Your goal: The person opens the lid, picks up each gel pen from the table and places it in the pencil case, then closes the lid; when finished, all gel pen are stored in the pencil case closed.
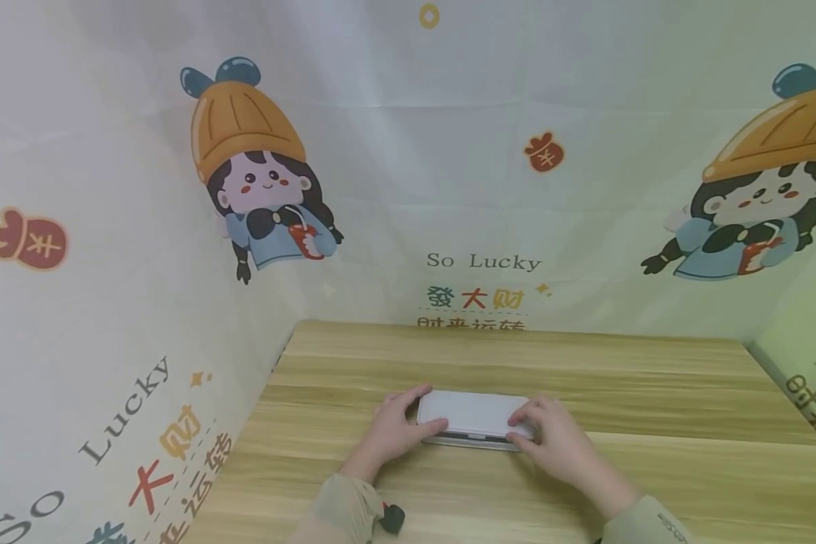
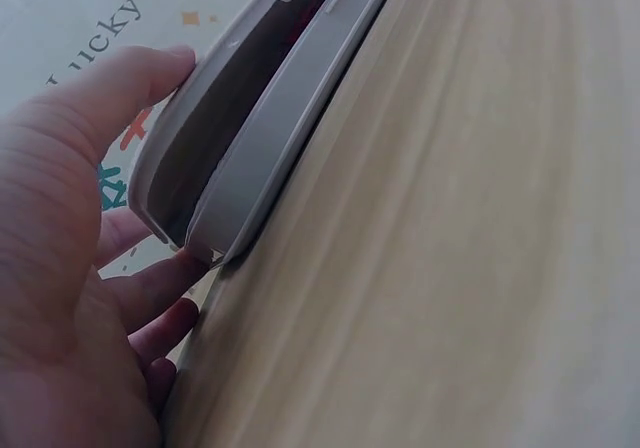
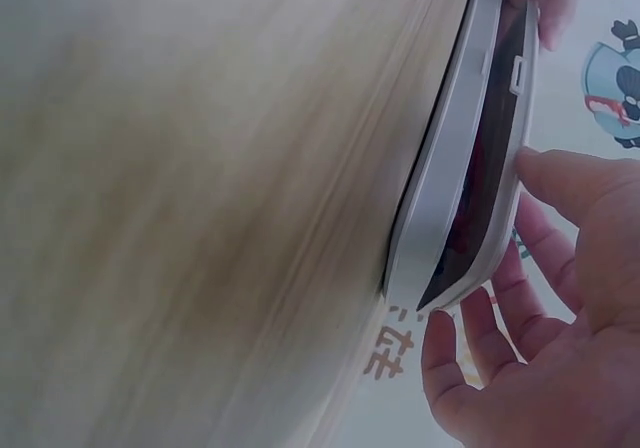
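A flat white box (image 1: pixel 477 412) with rounded corners lies on the wooden table. Its lid (image 3: pixel 508 158) is partly raised along the near side, leaving a narrow gap above the base (image 2: pixel 262 138). Something red and dark shows inside, too shadowed to name. At the box's left end my left hand (image 1: pixel 389 429) holds the lid, thumb on its front edge and fingers around the end. My right hand (image 1: pixel 556 440) grips the lid's right end, with the thumb at the front edge and the fingers over the top and side.
The wooden table (image 1: pixel 625 385) extends around the box on all sides. Behind it and to the left hangs a pale printed cloth (image 1: pixel 381 151) with cartoon figures and lettering. A small dark object (image 1: pixel 392 518) is beside the left sleeve.
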Demonstrator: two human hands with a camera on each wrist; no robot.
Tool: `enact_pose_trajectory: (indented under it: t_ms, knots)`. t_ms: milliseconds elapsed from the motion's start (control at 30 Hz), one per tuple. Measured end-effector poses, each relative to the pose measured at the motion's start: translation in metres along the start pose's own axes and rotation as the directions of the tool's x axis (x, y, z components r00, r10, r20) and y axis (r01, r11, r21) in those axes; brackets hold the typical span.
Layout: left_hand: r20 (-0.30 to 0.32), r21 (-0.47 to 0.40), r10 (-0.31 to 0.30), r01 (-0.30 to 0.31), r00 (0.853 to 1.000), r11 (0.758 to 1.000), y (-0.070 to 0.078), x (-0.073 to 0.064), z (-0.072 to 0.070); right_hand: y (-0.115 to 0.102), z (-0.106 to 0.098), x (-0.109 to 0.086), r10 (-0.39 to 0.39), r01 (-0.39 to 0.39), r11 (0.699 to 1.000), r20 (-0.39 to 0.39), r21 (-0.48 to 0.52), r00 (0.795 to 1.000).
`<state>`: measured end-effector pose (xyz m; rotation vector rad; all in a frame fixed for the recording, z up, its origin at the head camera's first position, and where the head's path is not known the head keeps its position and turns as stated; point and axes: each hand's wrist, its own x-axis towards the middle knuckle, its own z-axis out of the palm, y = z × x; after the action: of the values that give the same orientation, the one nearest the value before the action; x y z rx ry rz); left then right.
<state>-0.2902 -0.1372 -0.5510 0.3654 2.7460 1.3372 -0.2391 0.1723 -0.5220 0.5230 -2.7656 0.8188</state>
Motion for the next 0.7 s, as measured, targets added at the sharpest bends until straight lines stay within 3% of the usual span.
enact_pose_trajectory:
  t_ms: [700]
  knots:
    - [-0.022,0.064,-0.002,0.003,1.000,0.998,0.0021,0.0005,0.0052,-0.0036,0.0027,-0.0004,0.032,-0.031,0.999,0.049,-0.025,0.998]
